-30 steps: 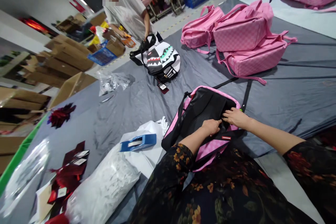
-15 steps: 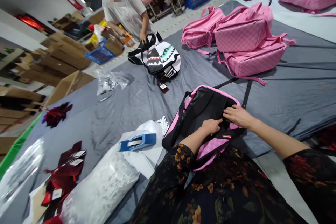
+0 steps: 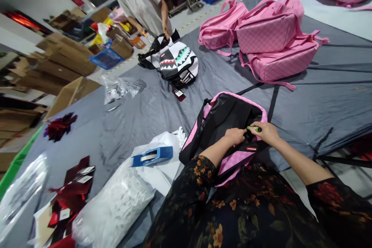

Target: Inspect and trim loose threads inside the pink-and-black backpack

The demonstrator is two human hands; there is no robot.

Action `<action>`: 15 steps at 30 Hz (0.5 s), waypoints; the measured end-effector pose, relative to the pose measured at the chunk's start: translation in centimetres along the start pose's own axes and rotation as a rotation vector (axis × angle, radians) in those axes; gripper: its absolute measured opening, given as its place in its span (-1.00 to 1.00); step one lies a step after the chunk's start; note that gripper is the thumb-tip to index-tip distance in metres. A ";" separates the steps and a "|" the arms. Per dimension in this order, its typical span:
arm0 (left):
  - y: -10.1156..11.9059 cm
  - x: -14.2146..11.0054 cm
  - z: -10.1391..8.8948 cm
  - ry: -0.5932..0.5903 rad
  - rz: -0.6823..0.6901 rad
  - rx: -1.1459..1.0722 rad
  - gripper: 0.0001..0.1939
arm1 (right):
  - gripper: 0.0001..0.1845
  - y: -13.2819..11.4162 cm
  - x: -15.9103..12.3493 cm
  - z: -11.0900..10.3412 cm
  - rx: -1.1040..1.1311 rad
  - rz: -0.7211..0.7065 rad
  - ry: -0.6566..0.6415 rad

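Head view shows the grey sheet (image 3: 145,112) spread wide as a work surface, with three pink backpacks (image 3: 270,42) heaped at its far side and one shark-mouth backpack (image 3: 178,62) by a co-worker's hand (image 3: 166,33). One pink-and-black backpack (image 3: 223,124) lies open nearest the wearer, mouth up so both hands can get in. Left hand (image 3: 234,136) is curled on the opening's edge (steadying it, I judge); right hand (image 3: 266,131) pinches one green-tipped pen (image 3: 254,128) just above.
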State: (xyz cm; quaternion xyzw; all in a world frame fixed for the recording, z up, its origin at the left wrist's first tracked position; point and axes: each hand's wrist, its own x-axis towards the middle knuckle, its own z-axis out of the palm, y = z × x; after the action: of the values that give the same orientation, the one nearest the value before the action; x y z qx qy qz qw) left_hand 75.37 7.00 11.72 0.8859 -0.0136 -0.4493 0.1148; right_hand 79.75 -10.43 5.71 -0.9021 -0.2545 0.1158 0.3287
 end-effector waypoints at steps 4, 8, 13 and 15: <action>0.2 0.2 -0.2 0.008 -0.003 0.011 -0.50 | -0.72 0.8 0.7 -0.3 -0.060 0.006 -0.017; 0.1 0.2 -0.5 -0.011 0.008 0.005 -0.50 | -0.69 1.5 0.9 -0.5 -0.105 -0.006 -0.009; -0.1 0.2 -0.7 -0.036 0.012 -0.016 -0.47 | -0.74 1.5 0.3 -0.3 -0.151 -0.068 -0.072; -0.2 0.2 -0.6 -0.034 0.015 -0.019 -0.46 | -0.70 1.3 0.2 -0.3 -0.178 -0.080 -0.069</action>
State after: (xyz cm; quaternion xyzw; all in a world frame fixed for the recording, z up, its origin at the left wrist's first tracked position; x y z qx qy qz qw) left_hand 76.01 7.27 11.86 0.8768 -0.0180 -0.4636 0.1265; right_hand 80.51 -11.30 5.07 -0.9124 -0.3106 0.1103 0.2425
